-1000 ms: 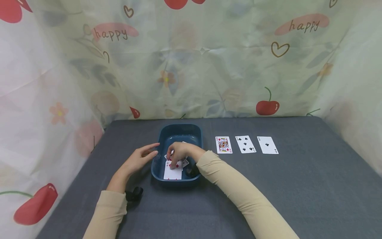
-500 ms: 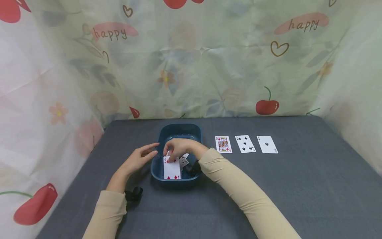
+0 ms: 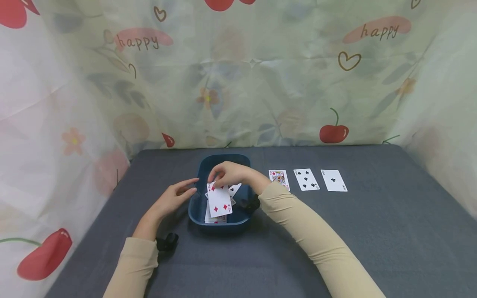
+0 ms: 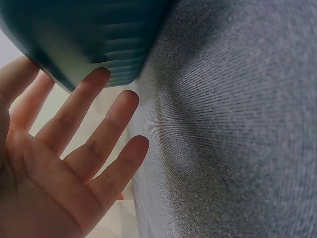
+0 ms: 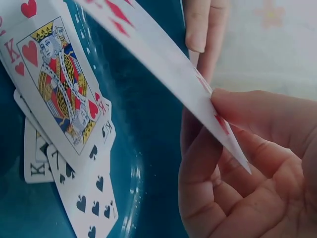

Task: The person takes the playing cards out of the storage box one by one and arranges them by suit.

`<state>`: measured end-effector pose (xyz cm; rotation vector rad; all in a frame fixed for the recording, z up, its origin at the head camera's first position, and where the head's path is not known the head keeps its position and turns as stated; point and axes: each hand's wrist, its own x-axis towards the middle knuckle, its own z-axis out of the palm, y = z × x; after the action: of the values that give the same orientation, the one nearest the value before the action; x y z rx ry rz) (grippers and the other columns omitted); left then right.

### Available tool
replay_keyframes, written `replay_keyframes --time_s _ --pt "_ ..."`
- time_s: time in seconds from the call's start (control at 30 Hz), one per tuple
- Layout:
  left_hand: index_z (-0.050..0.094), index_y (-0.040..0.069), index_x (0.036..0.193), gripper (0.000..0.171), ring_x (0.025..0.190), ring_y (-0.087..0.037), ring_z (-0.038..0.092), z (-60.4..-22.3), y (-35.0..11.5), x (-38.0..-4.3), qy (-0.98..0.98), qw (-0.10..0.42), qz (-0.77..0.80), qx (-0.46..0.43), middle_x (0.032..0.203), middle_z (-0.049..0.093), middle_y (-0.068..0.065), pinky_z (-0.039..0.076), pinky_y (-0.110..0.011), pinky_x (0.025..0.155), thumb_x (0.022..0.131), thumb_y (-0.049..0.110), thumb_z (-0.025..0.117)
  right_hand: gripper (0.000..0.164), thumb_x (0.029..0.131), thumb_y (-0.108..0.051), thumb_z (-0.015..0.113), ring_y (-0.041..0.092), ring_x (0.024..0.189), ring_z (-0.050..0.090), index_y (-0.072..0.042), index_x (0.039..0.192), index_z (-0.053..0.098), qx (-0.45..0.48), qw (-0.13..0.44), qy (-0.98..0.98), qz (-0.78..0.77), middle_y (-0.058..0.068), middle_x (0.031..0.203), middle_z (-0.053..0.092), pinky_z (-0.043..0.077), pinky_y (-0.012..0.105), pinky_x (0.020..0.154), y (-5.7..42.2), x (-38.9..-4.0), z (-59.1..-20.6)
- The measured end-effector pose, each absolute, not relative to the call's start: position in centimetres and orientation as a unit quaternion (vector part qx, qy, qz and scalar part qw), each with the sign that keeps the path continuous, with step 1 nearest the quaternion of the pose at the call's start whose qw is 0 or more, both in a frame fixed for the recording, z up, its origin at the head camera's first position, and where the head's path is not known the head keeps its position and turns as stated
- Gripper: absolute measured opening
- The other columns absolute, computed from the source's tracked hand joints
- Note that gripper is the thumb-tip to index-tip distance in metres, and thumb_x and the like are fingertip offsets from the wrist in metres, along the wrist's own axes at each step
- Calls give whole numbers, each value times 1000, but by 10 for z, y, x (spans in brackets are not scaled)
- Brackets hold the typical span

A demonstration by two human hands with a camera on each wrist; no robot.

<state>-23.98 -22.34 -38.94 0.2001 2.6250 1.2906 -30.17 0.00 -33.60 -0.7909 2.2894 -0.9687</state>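
Observation:
My right hand [image 3: 229, 173] pinches a playing card of diamonds [image 3: 220, 203], apparently the four, between thumb and fingers. It holds the card by its far end, tilted above the blue plastic tray [image 3: 220, 227]. Inside the tray lie overlapping cards; the right wrist view shows a king of hearts [image 5: 64, 84] on top and a seven of spades [image 5: 89, 203] partly under it. My left hand [image 3: 169, 202] is at the tray's left side, its fingers extended and the fingertips at the rim. In the left wrist view, the palm and spread fingers hold nothing.
To the right of the tray, face-up in a row on the dark grey cloth [image 3: 372, 231], lie a red face card of diamonds [image 3: 277, 176], a five of spades [image 3: 307, 179] and an ace of clubs [image 3: 333, 181]. A patterned curtain [image 3: 253, 91] hangs behind.
My right hand has taken hold of the diamonds card from the pile and lifted it up and slightly right, uncovering the cards below. The left hand has stayed put.

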Motion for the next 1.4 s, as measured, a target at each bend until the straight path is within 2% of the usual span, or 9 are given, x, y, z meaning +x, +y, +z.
replay_keyframes --time_s 0.2,0.4,0.73,1.0,1.17,1.27,1.4 --pt "39 23 143 53 129 -36 46 -389 -223 -240 891 106 435 70 146 40 -17 38 -54 104 95 42 50 19 87 -11 63 10 66 55 -8 105 64 -283 238 852 -370 4 85 65 53 43 77 10 -302 -334" --pt "39 22 143 50 129 -36 45 -390 -223 -240 892 106 435 63 146 40 -17 38 -54 105 96 38 49 17 87 -13 63 10 68 57 -7 103 64 -277 218 851 -389 5 85 66 53 31 69 22 -302 -334" --pt "39 22 142 49 129 -36 45 -390 -222 -239 892 100 437 59 146 40 -17 38 -53 105 96 36 49 17 88 -11 62 12 73 56 -4 103 63 -271 199 836 -433 6 86 65 47 21 67 46 -299 -332" --pt "39 21 142 50 129 -36 46 -390 -221 -239 890 100 441 59 146 40 -17 38 -53 105 96 35 50 24 89 -16 62 15 89 56 -7 111 62 -255 188 835 -450 10 115 62 48 24 74 70 -300 -332" --pt "39 21 142 50 130 -36 45 -390 -220 -238 892 98 437 59 147 39 -17 37 -53 105 96 35 50 28 90 -19 60 20 100 55 -11 117 61 -242 172 844 -446 9 123 58 47 28 80 90 -302 -331" --pt "39 21 142 50 130 -36 44 -390 -220 -238 893 99 435 56 147 39 -17 37 -53 105 96 35 50 30 91 -18 59 18 93 57 -10 120 59 -231 173 842 -455 10 121 58 48 28 76 103 -306 -332" --pt "39 21 142 50 130 -36 45 -389 -220 -238 893 99 435 58 147 38 -17 38 -53 105 96 35 50 32 90 -14 58 14 69 60 -8 122 58 -198 185 828 -490 9 102 63 52 28 65 120 -310 -333"
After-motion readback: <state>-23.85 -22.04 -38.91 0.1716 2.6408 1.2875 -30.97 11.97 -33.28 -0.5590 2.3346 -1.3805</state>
